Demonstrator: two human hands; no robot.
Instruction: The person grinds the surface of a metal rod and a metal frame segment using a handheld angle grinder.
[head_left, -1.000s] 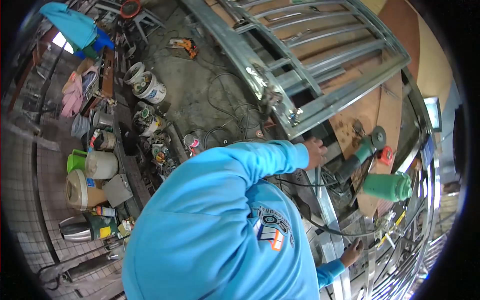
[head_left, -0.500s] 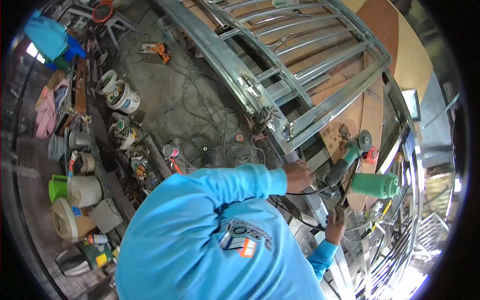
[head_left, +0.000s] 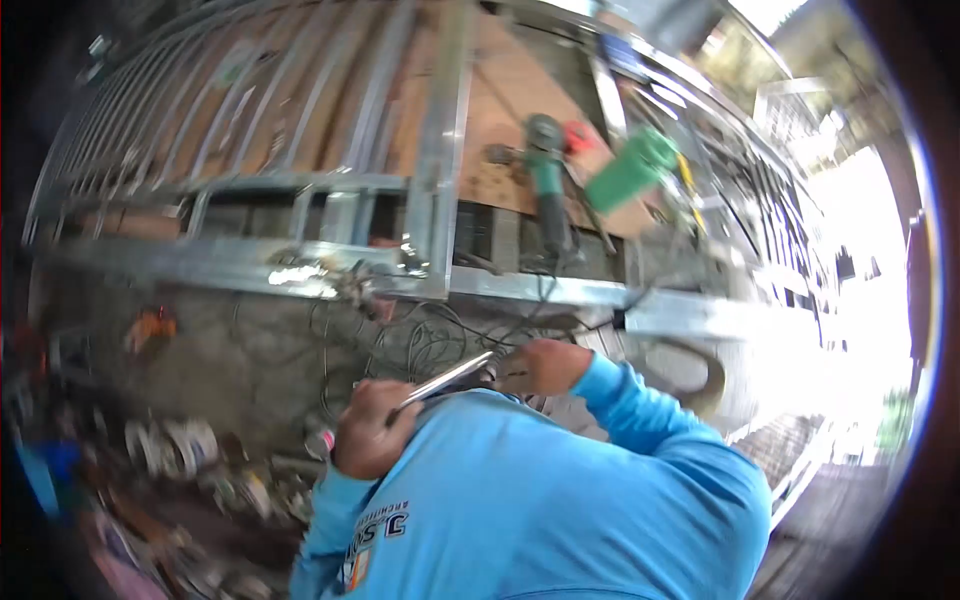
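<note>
In the head view, my left hand (head_left: 375, 430) is closed around a slim, shiny metal bar (head_left: 450, 380), held in front of my chest. The bar slants up and to the right, toward my other hand; motion blur hides its exact kind. My right hand (head_left: 555, 367) is close to the bar's far end, fingers curled inward. Whatever lies in those fingers is blurred. Beyond both hands is a galvanized metal frame (head_left: 440, 220). A green angle grinder (head_left: 546, 180) lies across from my right hand, with a green bottle (head_left: 630, 170) beside it.
Looped cables (head_left: 430, 340) lie on the floor below the frame's near rail. Buckets (head_left: 175, 447) and an orange tool (head_left: 152, 328) are at the left. A red object (head_left: 577, 137) sits by the grinder. Metal bars (head_left: 770, 215) extend along the right.
My view has swung round toward the right. My hands have come away from the grinder and its cable to in front of my chest. The metal bar now shows in my left hand.
</note>
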